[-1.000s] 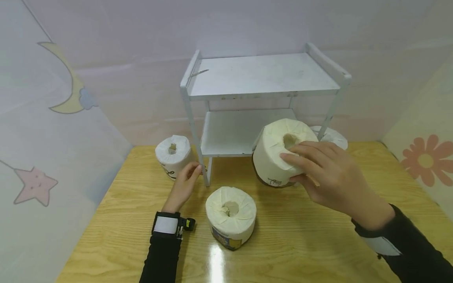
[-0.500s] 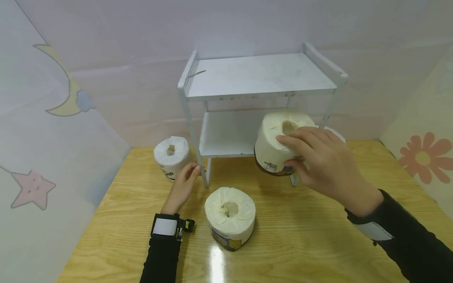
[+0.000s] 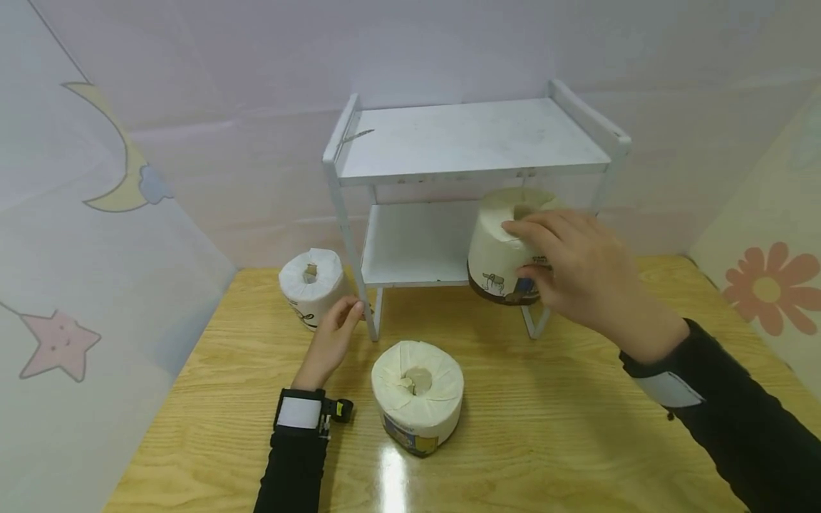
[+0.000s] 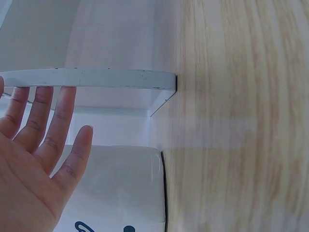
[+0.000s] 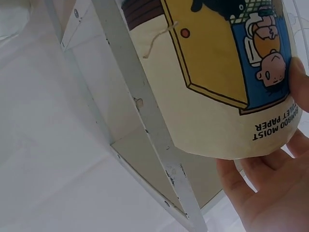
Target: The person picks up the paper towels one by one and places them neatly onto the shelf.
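Observation:
My right hand (image 3: pixel 580 274) grips a wrapped toilet paper roll (image 3: pixel 490 246), thumb on its printed side and fingers over its top by the core hole. The roll is held up at the right front of the lower shelf (image 3: pixel 417 246) of a white two-tier rack (image 3: pixel 474 142). In the right wrist view its wrapper (image 5: pixel 207 116) overlaps the rack's leg (image 5: pixel 145 111). My left hand (image 3: pixel 330 335) holds the rack's front left leg (image 4: pixel 111 78) low down; its fingertips are hidden behind the leg, with the little finger free.
Another wrapped roll (image 3: pixel 417 399) stands on the wooden table (image 3: pixel 551 442) in front of the rack. A white-wrapped roll (image 3: pixel 314 281) stands left of the rack, beside my left hand. Printed walls (image 3: pixel 192 92) close off the back and sides.
My right hand has raised the roll and moved it back towards the lower shelf, bringing it more upright. My left hand keeps its place at the rack's leg.

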`<move>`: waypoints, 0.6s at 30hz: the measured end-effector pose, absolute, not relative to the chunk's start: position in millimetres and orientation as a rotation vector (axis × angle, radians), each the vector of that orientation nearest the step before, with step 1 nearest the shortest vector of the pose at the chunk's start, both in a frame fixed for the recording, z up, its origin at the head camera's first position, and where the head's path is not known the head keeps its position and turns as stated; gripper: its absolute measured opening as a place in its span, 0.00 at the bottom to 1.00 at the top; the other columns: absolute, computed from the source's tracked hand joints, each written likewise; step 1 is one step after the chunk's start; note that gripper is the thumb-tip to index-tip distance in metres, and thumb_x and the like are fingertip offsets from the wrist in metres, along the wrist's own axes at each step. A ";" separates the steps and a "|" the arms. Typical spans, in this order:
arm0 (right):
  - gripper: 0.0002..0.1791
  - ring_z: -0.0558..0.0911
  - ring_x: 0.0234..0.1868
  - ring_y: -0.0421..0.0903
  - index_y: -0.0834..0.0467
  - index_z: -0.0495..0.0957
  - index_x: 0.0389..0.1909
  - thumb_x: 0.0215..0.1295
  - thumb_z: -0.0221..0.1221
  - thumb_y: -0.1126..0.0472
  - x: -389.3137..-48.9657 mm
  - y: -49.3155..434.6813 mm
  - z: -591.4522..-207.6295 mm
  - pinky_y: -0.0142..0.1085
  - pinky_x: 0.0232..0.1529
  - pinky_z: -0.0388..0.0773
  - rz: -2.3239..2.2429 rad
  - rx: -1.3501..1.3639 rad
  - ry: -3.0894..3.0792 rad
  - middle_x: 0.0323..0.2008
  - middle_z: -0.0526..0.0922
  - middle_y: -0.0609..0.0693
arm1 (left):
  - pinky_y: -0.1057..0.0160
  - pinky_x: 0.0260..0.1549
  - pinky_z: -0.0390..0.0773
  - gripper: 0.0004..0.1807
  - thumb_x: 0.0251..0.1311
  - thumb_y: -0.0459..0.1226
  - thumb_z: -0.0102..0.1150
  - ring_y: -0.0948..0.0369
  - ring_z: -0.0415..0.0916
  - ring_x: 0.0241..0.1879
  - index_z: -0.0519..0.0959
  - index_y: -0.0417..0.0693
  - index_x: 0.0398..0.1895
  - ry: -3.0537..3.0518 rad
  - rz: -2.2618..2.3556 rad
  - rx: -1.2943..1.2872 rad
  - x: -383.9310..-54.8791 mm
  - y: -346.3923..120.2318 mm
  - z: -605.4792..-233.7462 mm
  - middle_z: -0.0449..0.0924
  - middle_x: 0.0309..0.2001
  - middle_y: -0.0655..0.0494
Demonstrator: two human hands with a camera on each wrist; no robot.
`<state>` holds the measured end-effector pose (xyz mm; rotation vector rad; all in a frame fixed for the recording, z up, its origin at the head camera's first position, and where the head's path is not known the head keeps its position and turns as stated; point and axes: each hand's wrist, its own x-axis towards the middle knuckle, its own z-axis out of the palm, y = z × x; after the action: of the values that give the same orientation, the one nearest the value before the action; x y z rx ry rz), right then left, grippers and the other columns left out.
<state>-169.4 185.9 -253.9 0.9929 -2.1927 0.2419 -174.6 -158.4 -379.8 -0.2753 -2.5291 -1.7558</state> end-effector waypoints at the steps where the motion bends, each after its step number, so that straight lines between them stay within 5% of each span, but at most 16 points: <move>1: 0.36 0.78 0.50 0.64 0.65 0.75 0.57 0.43 0.76 0.72 -170.1 186.1 -253.5 0.56 0.52 0.75 0.241 0.988 -2.200 0.50 0.80 0.65 | 0.45 0.61 0.68 0.15 0.78 0.36 0.44 0.43 0.75 0.53 0.75 0.31 0.52 -2.533 -1.753 -0.272 -174.8 -158.4 -380.2 0.78 0.49 0.35; 18: 0.35 0.77 0.55 0.64 0.67 0.73 0.60 0.50 0.74 0.69 -178.1 178.8 -255.4 0.59 0.53 0.75 0.167 0.878 -2.271 0.55 0.78 0.65 | 0.46 0.60 0.69 0.20 0.77 0.46 0.45 0.49 0.76 0.52 0.76 0.37 0.53 -2.472 -1.734 -0.315 -194.3 -167.2 -418.7 0.79 0.49 0.42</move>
<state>-178.1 178.8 -255.4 0.8785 -2.2712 0.1671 -194.3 -167.2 -418.7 -0.3149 -2.4720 -1.7341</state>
